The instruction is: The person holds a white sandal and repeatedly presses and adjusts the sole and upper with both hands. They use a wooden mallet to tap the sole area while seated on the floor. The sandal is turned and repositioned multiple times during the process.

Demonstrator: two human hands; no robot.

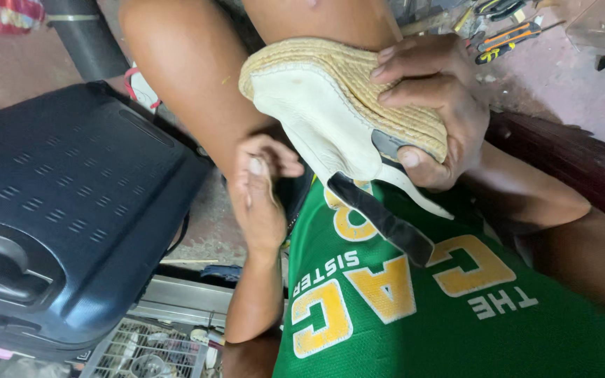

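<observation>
Green jersey [456,315] with yellow lettering fills the near foreground. Above it, fingers [414,77] of my right hand [435,112] clamp the woven sole of a cream wedge shoe [323,112], its dark strap [386,224] hanging over my chest. Fingers of my left hand [260,189] are pinched narrow just beside the shoe's underside. Left of my knee [190,77] lies a dark blue suitcase [64,210].

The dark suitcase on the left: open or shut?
Shut: the suitcase shows its ribbed outer shell, with no gap or contents visible; its far edges are out of frame.
</observation>
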